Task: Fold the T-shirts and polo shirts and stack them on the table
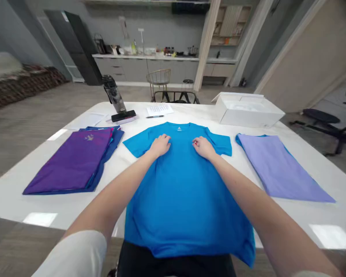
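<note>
A bright blue short-sleeved T-shirt (187, 196) lies spread front side up, collar away from me. Its lower hem hangs over the table's near edge, towards my lap. My left hand (160, 145) rests on the chest of the shirt near the left sleeve, fingers loosely bent and apart, holding nothing that I can see. On the other side of the chest is my right hand (204, 147), its fingers curled together. A tiny red and white spot shows at those fingertips, too small to make out.
A pile of folded clothes, purple (75, 159) on top, lies left on the white table (115, 169). To the right is a folded lilac garment (279, 167) over blue cloth. Farther back are a handheld vacuum (115, 96), a pen (155, 116), papers (160, 109) and a white box (248, 111).
</note>
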A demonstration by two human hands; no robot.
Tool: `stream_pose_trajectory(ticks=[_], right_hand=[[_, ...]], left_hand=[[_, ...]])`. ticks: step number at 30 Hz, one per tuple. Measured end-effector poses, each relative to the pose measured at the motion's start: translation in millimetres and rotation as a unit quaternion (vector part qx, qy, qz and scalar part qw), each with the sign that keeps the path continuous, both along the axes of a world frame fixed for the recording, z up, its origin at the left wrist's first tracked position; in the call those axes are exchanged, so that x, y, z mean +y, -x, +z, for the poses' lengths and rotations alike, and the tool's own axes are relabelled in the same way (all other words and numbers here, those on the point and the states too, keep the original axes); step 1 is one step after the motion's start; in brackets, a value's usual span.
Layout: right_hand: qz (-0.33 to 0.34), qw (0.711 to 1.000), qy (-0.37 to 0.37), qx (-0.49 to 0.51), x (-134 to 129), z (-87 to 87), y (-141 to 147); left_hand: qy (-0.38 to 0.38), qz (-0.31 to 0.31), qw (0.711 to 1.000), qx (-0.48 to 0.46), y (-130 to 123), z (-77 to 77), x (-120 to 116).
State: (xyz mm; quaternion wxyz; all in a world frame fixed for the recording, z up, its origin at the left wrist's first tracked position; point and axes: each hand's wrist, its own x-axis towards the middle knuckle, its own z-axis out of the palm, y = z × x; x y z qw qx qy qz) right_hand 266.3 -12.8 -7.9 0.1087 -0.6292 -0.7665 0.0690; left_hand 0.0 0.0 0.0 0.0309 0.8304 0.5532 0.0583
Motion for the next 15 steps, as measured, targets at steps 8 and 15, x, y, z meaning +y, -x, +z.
stream_pose_trajectory(ticks=[8,15], right_hand=[[-0.17,0.985,-0.031,-0.022,57,-14.5,11],[-0.237,0.968,0.066,-0.039,92,-22.9,-41]], left_hand=[[0.041,0.212,0.976,-0.016,-20,-17.9,45],[0.106,0.25,0.962,-0.03,17,-20.6,84]])
